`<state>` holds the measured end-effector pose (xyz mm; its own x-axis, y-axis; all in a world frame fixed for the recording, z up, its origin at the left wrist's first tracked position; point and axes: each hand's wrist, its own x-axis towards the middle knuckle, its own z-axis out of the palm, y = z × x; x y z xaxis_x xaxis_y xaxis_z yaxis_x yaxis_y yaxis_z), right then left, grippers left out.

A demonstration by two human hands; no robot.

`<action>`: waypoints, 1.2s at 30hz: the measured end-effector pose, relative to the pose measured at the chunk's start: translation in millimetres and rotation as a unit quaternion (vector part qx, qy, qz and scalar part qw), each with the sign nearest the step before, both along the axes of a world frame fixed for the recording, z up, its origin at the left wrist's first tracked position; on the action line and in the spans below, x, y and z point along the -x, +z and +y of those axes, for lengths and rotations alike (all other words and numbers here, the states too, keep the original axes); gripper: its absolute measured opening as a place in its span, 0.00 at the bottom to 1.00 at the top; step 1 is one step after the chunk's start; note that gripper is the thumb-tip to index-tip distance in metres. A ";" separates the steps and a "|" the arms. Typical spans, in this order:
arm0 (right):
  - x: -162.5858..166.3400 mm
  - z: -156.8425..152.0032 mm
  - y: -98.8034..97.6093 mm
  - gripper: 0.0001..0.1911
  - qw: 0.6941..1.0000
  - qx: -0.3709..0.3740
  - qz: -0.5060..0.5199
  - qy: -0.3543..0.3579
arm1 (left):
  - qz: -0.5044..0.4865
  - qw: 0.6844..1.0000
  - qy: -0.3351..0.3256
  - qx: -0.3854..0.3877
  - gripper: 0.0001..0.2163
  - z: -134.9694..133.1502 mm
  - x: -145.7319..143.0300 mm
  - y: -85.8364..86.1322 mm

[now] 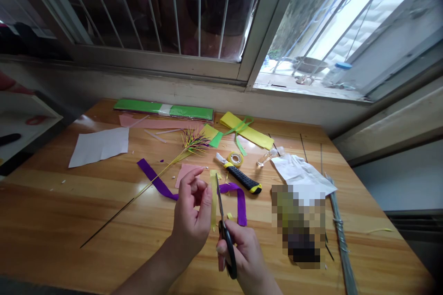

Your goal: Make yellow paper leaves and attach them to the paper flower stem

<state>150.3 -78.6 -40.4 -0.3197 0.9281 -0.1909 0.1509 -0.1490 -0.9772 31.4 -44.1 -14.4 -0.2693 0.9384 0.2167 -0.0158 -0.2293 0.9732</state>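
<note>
My right hand grips black-handled scissors, their blades pointing away from me. Close along the blades' left side hangs a narrow strip of yellow crepe paper. My left hand, its fingers curled, has the strip at its thumb and fingertips. Beneath and behind the hands lie a purple paper ribbon and a pink paper piece. Left of them rests a wire stem topped with a tuft of thin yellow and purple strips.
Beyond the hands are a utility knife, a tape roll, a small clear bottle and folded yellow paper. A green paper pack lies along the wall. White paper is left; crumpled tissue and a wire bundle right.
</note>
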 end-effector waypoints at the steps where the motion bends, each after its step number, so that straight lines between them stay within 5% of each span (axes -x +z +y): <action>1: -0.1 0.0 0.6 0.20 1.000 0.002 0.000 0.000 | 0.001 1.000 -0.003 0.001 0.13 0.3 0.0 0.2; 11: -0.4 1.3 2.5 0.32 0.997 0.034 0.061 0.019 | -0.015 1.000 -0.010 0.010 0.14 -3.4 -2.9 3.1; 17: 0.1 3.9 2.5 0.31 0.997 0.036 0.065 0.006 | 0.026 0.997 -0.071 0.003 0.14 -6.4 1.1 -1.4; 36: -4.9 4.1 9.3 0.29 0.998 0.021 0.057 -0.012 | 0.023 0.996 -0.082 -0.010 0.14 -6.0 0.4 -2.9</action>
